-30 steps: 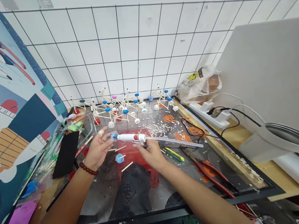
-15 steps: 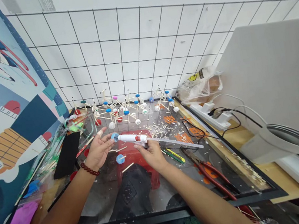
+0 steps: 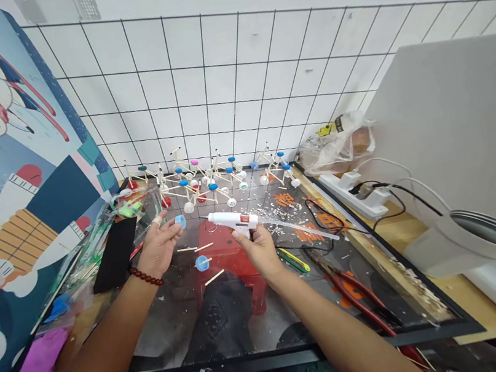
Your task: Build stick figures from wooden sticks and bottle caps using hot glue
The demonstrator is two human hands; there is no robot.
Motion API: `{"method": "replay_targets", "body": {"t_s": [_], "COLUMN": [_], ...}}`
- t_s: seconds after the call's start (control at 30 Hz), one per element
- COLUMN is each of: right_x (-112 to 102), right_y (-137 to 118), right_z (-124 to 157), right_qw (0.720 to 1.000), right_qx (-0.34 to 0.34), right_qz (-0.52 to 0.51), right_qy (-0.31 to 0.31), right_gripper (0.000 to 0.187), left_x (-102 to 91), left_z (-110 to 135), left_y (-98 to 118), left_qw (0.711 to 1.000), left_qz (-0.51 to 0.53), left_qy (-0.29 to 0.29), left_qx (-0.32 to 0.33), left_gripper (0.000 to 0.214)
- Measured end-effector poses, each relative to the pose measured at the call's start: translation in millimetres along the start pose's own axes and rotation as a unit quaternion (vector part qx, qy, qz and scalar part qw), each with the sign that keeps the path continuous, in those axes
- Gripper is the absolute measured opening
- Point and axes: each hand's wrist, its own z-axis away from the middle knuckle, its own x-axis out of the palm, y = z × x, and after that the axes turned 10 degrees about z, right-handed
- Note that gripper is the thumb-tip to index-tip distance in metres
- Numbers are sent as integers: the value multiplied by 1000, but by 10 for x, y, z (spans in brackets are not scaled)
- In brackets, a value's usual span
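Observation:
My left hand [image 3: 162, 243] pinches a small light-blue bottle cap [image 3: 181, 222] between thumb and fingers, its hollow side partly showing. My right hand [image 3: 260, 249] is wrapped round the handle of a white hot glue gun [image 3: 229, 218], its nozzle pointing left at the cap with a gap between them. A clear glue stick [image 3: 303, 227] sticks out of the gun's back end. Below, on the glass tabletop, lies another blue cap [image 3: 202, 263] with a short wooden stick across it. Loose wooden sticks [image 3: 214, 277] lie nearby.
Several stick figures with coloured caps [image 3: 213, 187] stand along the tiled wall. Right of my hand lie a green utility knife [image 3: 294, 260] and red-handled pliers [image 3: 357, 291]. A power strip [image 3: 356, 194] and a tape roll [image 3: 492, 230] are farther right; a black strip [image 3: 115, 255] lies left.
The glue gun's nozzle has drawn back to the right, away from the cap. My left hand has moved slightly left and up with the cap, opening a gap.

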Motion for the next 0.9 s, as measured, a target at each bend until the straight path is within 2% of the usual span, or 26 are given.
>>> {"method": "replay_targets", "body": {"t_s": [0.1, 0.17, 0.3, 0.37, 0.6, 0.8, 0.9], "right_x": [-10, -13, -14, -16, -15, -21, -24], "right_y": [4, 7, 21, 28, 24, 5, -3], "right_z": [-15, -14, -13, -16, 7, 57, 66], "right_qw": [1000, 1000, 1000, 1000, 999, 994, 991], "right_qx": [2, 2, -2, -8, -19, -36, -45], "right_qz": [-7, -5, -7, -3, 37, 101, 124], "right_qy": [-2, -4, -4, -5, -1, -29, -31], "right_gripper": [35, 35, 35, 35, 35, 28, 26], "left_x": [-3, 14, 90, 128, 129, 57, 44], "left_z": [-10, 14, 132, 191, 231, 191, 182], "left_y": [16, 42, 107, 123, 51, 5, 3], "left_qw": [992, 971, 908, 892, 872, 839, 836], "left_qz": [-94, -183, -319, -336, -351, -407, -418], "left_qy": [19, 26, 10, 4, -9, -48, -48], "left_qx": [81, 155, 272, 302, 341, 357, 353], "left_gripper": [84, 89, 80, 75, 64, 80, 70]}}
